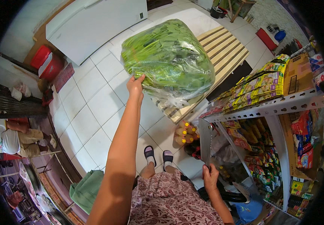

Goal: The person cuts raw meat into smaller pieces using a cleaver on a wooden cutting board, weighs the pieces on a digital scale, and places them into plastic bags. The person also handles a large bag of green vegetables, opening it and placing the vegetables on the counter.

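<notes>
A big clear plastic bag stuffed with leafy green vegetables point(169, 56) rests on a slatted wooden platform point(227, 48) ahead of me. My left hand point(135, 85) is stretched out to the bag's near left corner, its fingers pinching the plastic. At the lower right my right hand point(210, 178) is closed at the lower end of a flat grey metal piece point(206, 144). That piece lines up with the shelf's corner, and whether it is a blade or part of the shelf I cannot tell.
A metal shelf point(263, 107) with packets stands close on my right. Bottles with yellow caps point(185, 133) sit by its foot. A white chest freezer point(98, 26) and a red bin point(51, 65) are at the far left. A person point(19, 137) sits at the left, near green cloth point(87, 189).
</notes>
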A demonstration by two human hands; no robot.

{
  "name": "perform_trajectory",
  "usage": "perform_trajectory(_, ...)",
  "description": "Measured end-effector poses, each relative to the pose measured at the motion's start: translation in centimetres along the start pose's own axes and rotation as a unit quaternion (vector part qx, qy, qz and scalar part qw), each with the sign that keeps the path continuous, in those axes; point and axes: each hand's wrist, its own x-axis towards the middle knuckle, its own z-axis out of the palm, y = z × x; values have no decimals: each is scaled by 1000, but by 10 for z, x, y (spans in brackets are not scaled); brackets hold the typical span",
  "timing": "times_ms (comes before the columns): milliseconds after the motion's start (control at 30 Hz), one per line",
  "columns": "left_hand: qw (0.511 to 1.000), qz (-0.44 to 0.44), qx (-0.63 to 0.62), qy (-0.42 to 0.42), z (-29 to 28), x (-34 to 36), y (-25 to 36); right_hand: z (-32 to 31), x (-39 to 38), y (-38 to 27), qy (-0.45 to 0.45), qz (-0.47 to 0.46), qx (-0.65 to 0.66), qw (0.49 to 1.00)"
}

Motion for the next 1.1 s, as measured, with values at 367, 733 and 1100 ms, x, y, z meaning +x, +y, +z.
perform_trajectory(367, 850, 244, 464, 58, 4, -78, -23, 27, 63, -67, -28, -106, -80, 991)
perform_trajectory(733, 904, 94, 413, 60, -21, -118, -80, 49, 177, -161, -137, -274, -275, 911)
perform_trajectory(1100, 893, 89, 441, 15, -39, -130, -91, 82, 215, -176, -237, -346, -431, 799)
